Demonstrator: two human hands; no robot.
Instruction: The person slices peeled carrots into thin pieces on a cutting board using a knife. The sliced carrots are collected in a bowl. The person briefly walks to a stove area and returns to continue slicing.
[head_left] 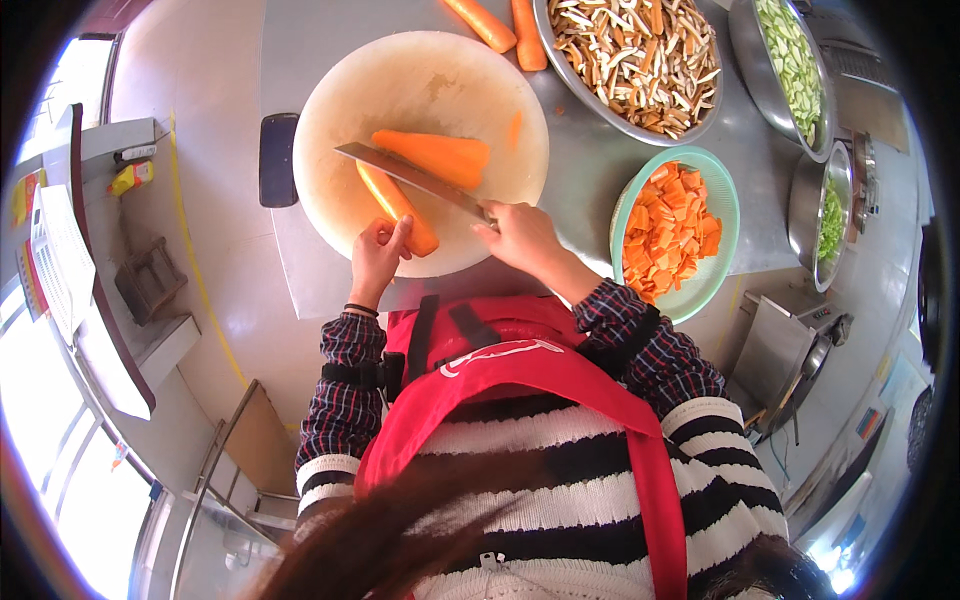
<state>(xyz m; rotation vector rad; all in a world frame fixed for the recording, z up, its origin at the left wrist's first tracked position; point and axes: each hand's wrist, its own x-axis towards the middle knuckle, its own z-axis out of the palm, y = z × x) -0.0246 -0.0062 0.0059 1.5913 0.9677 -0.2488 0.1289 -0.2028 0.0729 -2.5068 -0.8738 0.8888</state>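
Currently the left hand (377,252) pins a carrot (398,207) at the board's (420,80) near edge; the right hand (522,235) grips a knife (410,176), blade across it, beside a second piece (435,155)

The person wears a red apron (520,375) with a bib and a broad red strap running down over the right shoulder; a thin white curved line marks the bib's upper edge. Beneath the apron sits a jumper in wide black and white stripes (560,500). Either side of the apron, the forearms are covered by sleeve guards in dark plaid with red and white lines (345,390), each ending in a white ribbed cuff on the jumper side. A thin dark band (361,309) circles the left wrist, just above the left plaid sleeve. Dark straps cross the apron's top. Brown hair (400,540) hangs below the apron.
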